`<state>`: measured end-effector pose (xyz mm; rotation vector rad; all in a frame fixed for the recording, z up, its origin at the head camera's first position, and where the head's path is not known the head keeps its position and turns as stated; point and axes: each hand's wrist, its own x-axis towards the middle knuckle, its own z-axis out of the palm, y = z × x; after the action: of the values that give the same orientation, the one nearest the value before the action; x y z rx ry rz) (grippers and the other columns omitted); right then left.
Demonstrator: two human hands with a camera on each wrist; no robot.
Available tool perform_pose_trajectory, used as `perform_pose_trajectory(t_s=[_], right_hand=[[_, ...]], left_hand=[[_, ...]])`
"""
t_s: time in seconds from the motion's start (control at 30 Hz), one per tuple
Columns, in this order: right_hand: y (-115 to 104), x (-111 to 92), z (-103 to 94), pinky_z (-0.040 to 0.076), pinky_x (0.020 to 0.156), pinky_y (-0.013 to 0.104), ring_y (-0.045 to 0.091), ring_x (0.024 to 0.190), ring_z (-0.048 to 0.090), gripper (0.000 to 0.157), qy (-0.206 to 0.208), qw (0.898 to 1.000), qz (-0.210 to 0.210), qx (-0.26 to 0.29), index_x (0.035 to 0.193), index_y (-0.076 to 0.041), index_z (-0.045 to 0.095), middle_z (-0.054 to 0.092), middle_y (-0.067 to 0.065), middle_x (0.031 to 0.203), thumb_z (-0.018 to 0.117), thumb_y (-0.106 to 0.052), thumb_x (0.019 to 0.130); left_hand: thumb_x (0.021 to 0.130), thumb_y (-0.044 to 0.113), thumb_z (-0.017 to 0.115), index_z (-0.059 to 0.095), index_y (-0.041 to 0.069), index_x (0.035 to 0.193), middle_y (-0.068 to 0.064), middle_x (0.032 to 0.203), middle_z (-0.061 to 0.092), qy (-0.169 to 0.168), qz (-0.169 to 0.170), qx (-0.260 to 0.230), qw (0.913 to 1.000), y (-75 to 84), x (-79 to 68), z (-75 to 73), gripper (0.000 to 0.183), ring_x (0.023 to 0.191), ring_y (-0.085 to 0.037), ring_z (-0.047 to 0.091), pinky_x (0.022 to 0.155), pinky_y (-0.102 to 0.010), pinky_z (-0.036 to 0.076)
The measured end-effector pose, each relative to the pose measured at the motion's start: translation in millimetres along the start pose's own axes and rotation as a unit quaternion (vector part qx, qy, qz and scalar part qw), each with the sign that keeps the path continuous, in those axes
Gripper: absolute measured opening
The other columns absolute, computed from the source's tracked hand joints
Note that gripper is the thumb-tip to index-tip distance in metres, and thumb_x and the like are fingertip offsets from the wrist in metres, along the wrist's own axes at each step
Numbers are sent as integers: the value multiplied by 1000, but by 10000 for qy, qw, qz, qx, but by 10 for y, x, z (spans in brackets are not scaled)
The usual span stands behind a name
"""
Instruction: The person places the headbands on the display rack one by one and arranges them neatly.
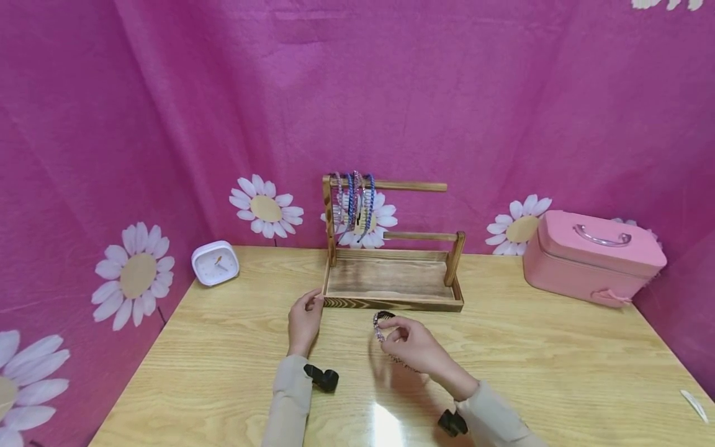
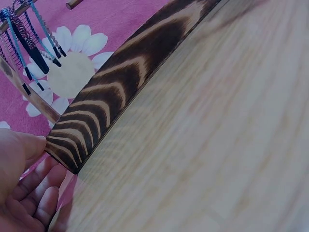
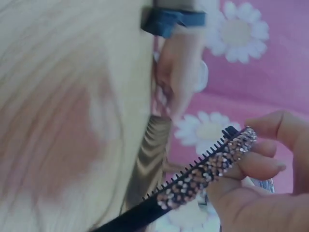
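In the head view my right hand (image 1: 416, 347) holds up a headband (image 1: 377, 327) over the table, in front of a wooden rack (image 1: 393, 305). The right wrist view shows this headband (image 3: 207, 176) is dark, with comb teeth along its inside and pinkish sparkling stones outside; thumb and fingers pinch its stone-covered part. At the front left corner of the rack's tray, my left hand (image 1: 305, 323) grips the wood, its thumb (image 2: 31, 145) against the corner in the left wrist view. Several beaded headbands (image 1: 352, 202), pink and blue, hang at the left end of the rack's upper bar (image 1: 413, 185).
A white clock (image 1: 215, 264) stands at the back left of the wooden table (image 1: 223, 366). On the right is a pink case (image 1: 594, 257) with a metal handle. A small white item (image 1: 694, 406) lies near the right edge. Pink cloth with daisies hangs behind.
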<state>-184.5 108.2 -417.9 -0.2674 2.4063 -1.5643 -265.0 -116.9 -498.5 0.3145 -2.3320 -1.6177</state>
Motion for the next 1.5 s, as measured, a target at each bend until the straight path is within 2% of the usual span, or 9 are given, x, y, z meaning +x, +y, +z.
perform_pose_trajectory(t_s=[0.27, 0.43, 0.57, 0.67, 0.87, 0.97, 1.17, 1.37, 1.5], right_hand=[[54, -99, -435, 35, 54, 20, 4, 56, 38, 44, 410, 9951, 410, 807, 131, 4, 55, 51, -7, 70, 58, -8, 89], [146, -145, -693, 32, 55, 17, 0, 57, 36, 44, 241, 9883, 141, 1500, 133, 9, 49, 47, -12, 72, 51, -7, 93], [183, -196, -887, 26, 53, 19, -2, 55, 35, 28, 22, 9787, -276, 2033, 121, -11, 63, 48, -13, 74, 49, -7, 98], [178, -230, -1029, 19, 53, 23, -3, 53, 34, 29, 1, 9715, -465, 2324, 108, -27, 67, 45, -14, 69, 48, -7, 100], [139, -259, -1312, 14, 55, 26, -1, 56, 34, 30, 277, 9620, -624, 2645, 105, -27, 68, 45, -14, 69, 46, -6, 101], [134, -248, -1466, 17, 52, 21, -2, 57, 36, 30, 435, 9549, -815, 2823, 106, -24, 69, 49, -13, 72, 45, -5, 101], [145, -209, -1782, 40, 56, 12, -1, 61, 45, 29, 957, 9317, -1060, 3340, 101, -19, 71, 59, -10, 78, 47, -2, 100], [127, -75, -2077, 40, 52, 12, 1, 59, 48, 22, 1502, 9104, -1309, 3627, 101, -17, 71, 60, -6, 73, 54, -3, 98], [99, 88, -2158, 38, 52, 13, 2, 60, 48, 17, 1853, 9077, -1310, 3530, 104, -17, 67, 61, -7, 75, 58, -5, 96]], left_hand=[[96, 17, 61, 71, 6, 116, -16, 100, 71, 50, 6, -30, 10000, 2, -15, -18, 26, 90, -26, 66, 77, -34, 50], [96, 16, 61, 71, 5, 116, -16, 100, 71, 76, -13, 2, 10000, -13, -19, -24, 25, 89, -26, 66, 76, -33, 49], [96, 16, 61, 71, 5, 116, -16, 99, 71, 93, -17, 5, 10000, -22, -17, -25, 25, 88, -24, 65, 75, -31, 48], [96, 17, 61, 71, 5, 116, -16, 99, 71, 62, -47, -24, 10000, -10, -20, -29, 26, 87, -24, 65, 74, -31, 48], [96, 18, 60, 71, 6, 117, -15, 100, 70, 30, -99, -42, 9999, 9, -18, -24, 26, 89, -24, 65, 75, -31, 47], [96, 17, 61, 71, 6, 117, -15, 99, 71, 41, -71, -47, 10000, 12, -13, -14, 26, 89, -25, 65, 75, -32, 48], [96, 17, 60, 71, 6, 117, -15, 99, 71, 18, -20, -34, 10000, 10, -14, 4, 26, 88, -24, 65, 76, -33, 49], [96, 19, 60, 71, 7, 117, -15, 99, 71, -9, 8, -14, 10000, 18, -17, 3, 26, 88, -24, 65, 77, -34, 49], [96, 18, 60, 71, 7, 117, -15, 99, 71, 24, -5, -10, 10000, 9, -14, -2, 26, 88, -24, 65, 76, -33, 49]])
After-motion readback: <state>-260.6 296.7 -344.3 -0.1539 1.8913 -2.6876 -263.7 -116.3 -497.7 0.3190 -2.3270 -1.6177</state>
